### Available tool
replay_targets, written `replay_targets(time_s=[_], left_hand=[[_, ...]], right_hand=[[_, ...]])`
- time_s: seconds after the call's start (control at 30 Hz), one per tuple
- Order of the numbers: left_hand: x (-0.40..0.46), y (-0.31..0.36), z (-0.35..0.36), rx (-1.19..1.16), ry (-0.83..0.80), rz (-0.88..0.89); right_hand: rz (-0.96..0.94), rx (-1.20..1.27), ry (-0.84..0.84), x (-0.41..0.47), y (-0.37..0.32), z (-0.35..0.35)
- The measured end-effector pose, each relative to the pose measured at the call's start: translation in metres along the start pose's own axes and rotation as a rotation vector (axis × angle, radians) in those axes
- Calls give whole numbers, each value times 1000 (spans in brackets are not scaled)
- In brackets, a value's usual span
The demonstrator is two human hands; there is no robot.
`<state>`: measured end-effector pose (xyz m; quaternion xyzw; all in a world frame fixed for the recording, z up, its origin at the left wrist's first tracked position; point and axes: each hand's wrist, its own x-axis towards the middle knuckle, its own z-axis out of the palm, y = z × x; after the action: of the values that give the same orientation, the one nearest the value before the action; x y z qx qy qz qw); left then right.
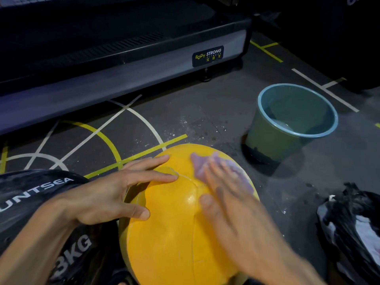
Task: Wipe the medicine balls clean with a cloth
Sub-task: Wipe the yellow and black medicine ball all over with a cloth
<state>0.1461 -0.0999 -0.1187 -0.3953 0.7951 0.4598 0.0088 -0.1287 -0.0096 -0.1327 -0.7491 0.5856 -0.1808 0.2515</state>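
**K:** Wiping the yellow medicine ball (174, 223) on the floor: right hand (230, 204) flat, pressing the purple cloth (236, 171) on its upper far side, fingers straight, gripping nothing.

**M:** Left?

**K:** Left hand (115, 194) spread open on top, steadying. Skin looks smooth, glossy, likely slick when wet, and heavy. Cradle low with both palms to turn it. Black ball (41, 202) touches its left.

a: where's my ball (174, 223)?
b: on the floor (205, 112) in front of you, second ball (37, 194) touching its left. cloth (222, 169) lies on top, under your right hand (228, 204).
a: i see the bucket (292, 124) beyond, to the right; bag (353, 223) nearer right.
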Motion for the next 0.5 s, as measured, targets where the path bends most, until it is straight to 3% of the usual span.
replay_targets(time_s=[0.1,0.33,0.5], left_hand=[[-4,-4,0,48,5,-2],[-14,-14,5,18,51,-41],[-19,-25,1,79,131,-84]], right_hand=[[-170,-90,-5,-12,-14,18],[209,184,34,4,42,-2],[-84,48,-16,-20,-1,26]])
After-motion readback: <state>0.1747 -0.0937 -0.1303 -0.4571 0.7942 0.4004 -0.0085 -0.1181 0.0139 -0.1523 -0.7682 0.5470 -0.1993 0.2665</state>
